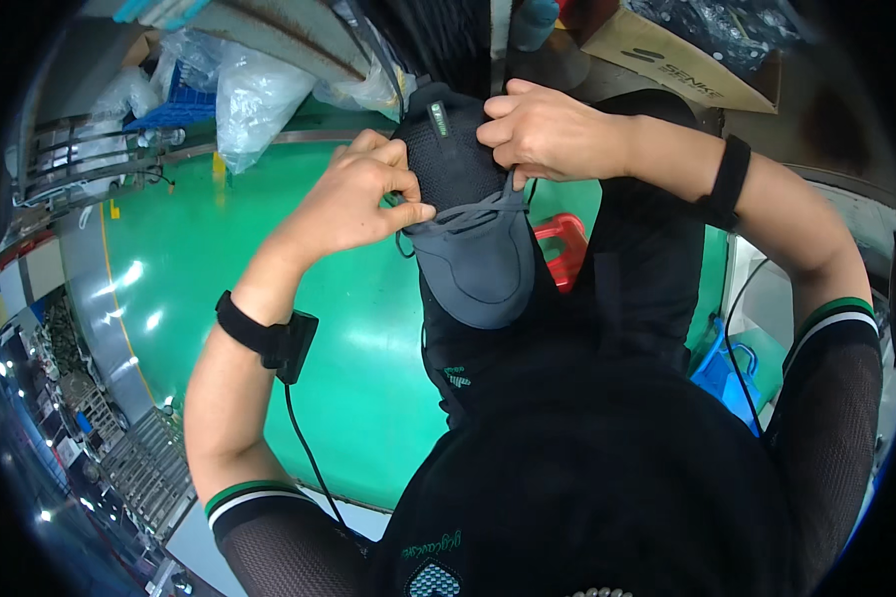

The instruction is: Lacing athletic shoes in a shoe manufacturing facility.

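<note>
A dark grey lace-up shoe [478, 264] rests over my lap, its toe toward me and its black knit tongue [450, 159] pointing away. Grey laces [468, 211] cross it between the toe and the tongue. My left hand [363, 189] pinches the shoe's left edge beside the laces, thumb against index finger. On the opposite side, my right hand [548, 131] has its fingers curled and grips the right edge near the tongue. Its thumb is low, by the lace ends. Exactly what lies between the fingertips of each hand is partly hidden.
Below my legs shows a red plastic stool [564, 249] on the green floor [358, 308]. Clear plastic bags [259, 99] hang at the far left, and a cardboard box [682, 65] stands at the far right. A blue basket [732, 368] sits to my right. Thin cables [309, 448] run along both arms.
</note>
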Action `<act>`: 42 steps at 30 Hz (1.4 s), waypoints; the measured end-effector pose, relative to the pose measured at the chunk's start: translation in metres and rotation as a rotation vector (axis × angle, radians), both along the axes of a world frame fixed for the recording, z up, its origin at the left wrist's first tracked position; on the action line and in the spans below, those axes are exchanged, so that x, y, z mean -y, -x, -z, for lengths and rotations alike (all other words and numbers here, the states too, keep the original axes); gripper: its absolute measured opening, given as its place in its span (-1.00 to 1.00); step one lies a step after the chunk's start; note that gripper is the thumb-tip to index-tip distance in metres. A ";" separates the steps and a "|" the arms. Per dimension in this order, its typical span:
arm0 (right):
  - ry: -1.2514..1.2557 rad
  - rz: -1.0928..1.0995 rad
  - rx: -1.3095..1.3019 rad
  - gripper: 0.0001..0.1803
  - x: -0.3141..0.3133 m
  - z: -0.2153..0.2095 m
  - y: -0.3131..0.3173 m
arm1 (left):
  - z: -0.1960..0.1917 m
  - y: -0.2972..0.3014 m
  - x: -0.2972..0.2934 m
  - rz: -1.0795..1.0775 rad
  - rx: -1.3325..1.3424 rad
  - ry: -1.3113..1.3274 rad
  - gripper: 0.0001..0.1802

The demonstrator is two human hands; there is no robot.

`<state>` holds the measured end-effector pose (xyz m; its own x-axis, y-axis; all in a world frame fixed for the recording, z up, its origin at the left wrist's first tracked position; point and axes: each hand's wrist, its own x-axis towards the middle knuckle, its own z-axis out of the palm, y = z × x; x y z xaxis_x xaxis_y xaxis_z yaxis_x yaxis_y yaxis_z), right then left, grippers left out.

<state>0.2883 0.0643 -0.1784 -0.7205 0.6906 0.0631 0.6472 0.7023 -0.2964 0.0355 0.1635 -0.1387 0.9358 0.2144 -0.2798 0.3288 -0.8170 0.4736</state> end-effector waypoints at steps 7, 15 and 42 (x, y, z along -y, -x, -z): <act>0.178 0.355 -0.028 -0.83 0.009 -0.009 0.026 | 0.017 -0.006 0.027 -0.617 0.255 0.407 -0.87; 0.165 0.097 -0.811 -0.81 0.119 -0.047 0.119 | -0.001 -0.016 0.041 -0.137 0.265 -0.702 -0.77; 0.870 0.818 -1.471 -0.93 0.111 0.012 0.048 | -0.018 -0.058 0.067 0.051 0.062 -0.724 -0.87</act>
